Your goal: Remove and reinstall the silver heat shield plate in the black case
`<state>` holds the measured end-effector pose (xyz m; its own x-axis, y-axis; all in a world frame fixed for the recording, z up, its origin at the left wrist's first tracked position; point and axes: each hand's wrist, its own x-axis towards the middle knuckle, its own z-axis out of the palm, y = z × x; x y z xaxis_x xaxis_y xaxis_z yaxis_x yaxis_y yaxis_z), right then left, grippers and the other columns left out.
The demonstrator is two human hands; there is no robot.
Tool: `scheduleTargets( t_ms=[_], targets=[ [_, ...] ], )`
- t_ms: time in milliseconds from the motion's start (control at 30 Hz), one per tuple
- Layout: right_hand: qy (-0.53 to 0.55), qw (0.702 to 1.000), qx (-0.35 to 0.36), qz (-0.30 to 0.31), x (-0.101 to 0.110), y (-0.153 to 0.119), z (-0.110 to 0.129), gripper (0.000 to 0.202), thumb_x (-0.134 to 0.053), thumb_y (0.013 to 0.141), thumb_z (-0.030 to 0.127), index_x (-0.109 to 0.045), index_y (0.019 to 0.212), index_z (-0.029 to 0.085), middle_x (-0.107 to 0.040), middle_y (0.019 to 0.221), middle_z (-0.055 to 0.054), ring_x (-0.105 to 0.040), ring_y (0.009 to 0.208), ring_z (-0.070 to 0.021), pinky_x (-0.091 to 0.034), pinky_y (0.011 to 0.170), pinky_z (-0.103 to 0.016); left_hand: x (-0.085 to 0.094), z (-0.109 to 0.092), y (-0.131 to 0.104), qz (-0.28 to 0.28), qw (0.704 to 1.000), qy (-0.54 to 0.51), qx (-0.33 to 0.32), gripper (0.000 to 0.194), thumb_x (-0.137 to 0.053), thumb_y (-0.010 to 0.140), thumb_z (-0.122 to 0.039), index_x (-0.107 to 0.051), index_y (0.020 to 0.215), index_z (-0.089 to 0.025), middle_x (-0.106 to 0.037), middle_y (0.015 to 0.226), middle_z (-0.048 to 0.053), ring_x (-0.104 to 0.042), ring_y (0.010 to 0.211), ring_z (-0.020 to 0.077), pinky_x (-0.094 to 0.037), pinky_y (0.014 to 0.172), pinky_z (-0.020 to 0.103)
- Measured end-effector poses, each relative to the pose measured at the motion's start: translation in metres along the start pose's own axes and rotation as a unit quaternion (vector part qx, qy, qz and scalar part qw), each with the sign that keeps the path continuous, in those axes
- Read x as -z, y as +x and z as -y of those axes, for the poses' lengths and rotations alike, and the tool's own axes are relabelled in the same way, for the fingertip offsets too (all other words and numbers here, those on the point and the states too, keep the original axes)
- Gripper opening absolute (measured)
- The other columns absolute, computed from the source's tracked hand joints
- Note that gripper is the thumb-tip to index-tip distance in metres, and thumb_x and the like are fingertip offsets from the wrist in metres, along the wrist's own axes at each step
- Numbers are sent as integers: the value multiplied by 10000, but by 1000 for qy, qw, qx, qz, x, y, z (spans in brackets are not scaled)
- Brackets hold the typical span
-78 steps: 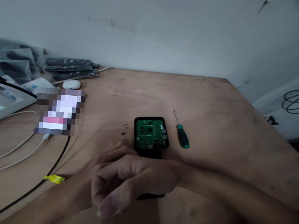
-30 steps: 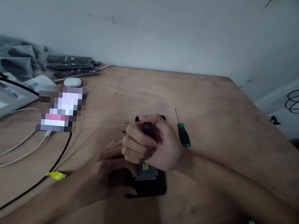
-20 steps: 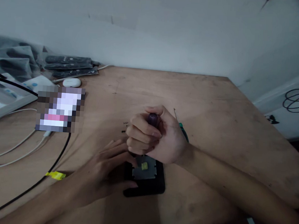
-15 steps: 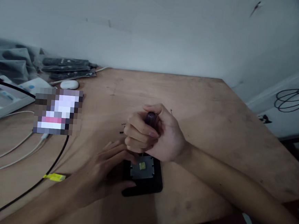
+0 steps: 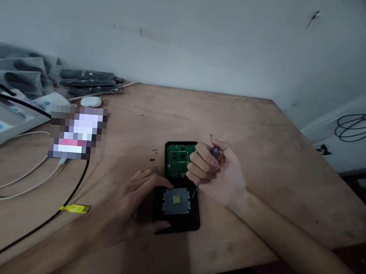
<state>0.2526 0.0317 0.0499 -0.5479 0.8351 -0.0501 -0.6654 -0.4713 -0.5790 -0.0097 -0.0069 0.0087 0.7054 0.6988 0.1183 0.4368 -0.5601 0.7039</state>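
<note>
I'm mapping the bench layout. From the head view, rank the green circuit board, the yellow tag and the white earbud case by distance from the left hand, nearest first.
From the left hand:
1. Green circuit board, just beyond the fingers.
2. Yellow tag, left, on the black cable.
3. White earbud case, far back left.

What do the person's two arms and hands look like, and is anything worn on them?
Both forearms are bare up to the picture's edge: no sleeves, gloves or watch show. The left hand and the right hand wear no rings that can be seen, though the dim light hides fine detail. The nails on the right fingers look short and unpainted.
</note>
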Motion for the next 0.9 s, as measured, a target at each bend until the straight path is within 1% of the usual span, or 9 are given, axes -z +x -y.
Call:
scheduleTargets(
  t_ms=[67,133,267,400,467,567,700,800,900],
  targets=[
    [17,1000,5,-16,3,-3,-4,500,-489,1053,424,-326,631,210,-250,565,73,-140,497,-111,-223,509,-274,1,-2,2,-8,1000,5,-1,568,-813,963,-424,-501,1422,-303,-655,1352,85,-651,1203,289,-559,1033,463],
    [31,999,5,-14,4,-3,-8,484,-487,1040,415,-329,633,207,-252,567,70,-140,503,-114,-215,515,-277,2,-3,4,-17,1000,4,-11,562,-823,951,-404,-509,1403,-293,-663,1322,80,-652,1173,279,-564,1007,445],
    [53,999,-9,0,5,-3,-13,463,-518,994,398,-329,621,198,-260,568,61,-146,517,-114,-208,528,-282,5,1,8,-25,997,-9,-73,586,-893,884,-419,-565,1342,-259,-657,1330,95,-602,1220,298,-539,1012,446],
    [61,998,-29,11,5,-5,-16,463,-580,956,390,-325,622,196,-249,569,58,-157,518,-112,-210,534,-284,5,5,5,-3,995,21,-101,341,-884,919,-370,-700,1189,-271,-590,1419,93,-532,1273,312,-496,1022,463],
    [64,997,-31,19,6,-6,-17,449,-581,951,390,-344,623,195,-248,567,56,-161,517,-114,-209,533,-285,3,4,3,-14,993,17,-118,263,-873,937,-320,-741,1161,-283,-581,1411,86,-529,1262,300,-492,1018,457],
    [66,997,-36,36,8,-6,-20,432,-571,945,424,-391,627,194,-253,567,54,-170,519,-116,-209,534,-290,0,-2,2,-35,992,15,-119,171,-836,961,-236,-779,1118,-272,-614,1308,91,-557,1192,278,-516,960,427],
    [65,996,-42,35,11,-6,-21,412,-525,966,406,-417,633,190,-261,572,49,-169,523,-120,-197,538,-295,-4,-8,2,-55,992,16,-116,82,-773,991,-178,-807,1000,-252,-639,1066,72,-584,977,233,-493,819,388],
    [64,997,-40,28,11,-6,-19,402,-542,947,404,-415,633,188,-257,574,50,-159,524,-118,-185,537,-295,-8,-9,0,-65,991,22,-112,100,-760,1002,-164,-798,957,-245,-640,999,51,-575,918,216,-440,806,393],
    [64,997,-35,26,10,-7,-18,393,-549,932,404,-421,632,186,-252,576,49,-159,523,-118,-186,536,-293,-12,-10,-2,-47,993,37,-98,125,-742,1017,-141,-782,993,-257,-653,980,29,-565,933,213,-396,821,392]
  ],
)
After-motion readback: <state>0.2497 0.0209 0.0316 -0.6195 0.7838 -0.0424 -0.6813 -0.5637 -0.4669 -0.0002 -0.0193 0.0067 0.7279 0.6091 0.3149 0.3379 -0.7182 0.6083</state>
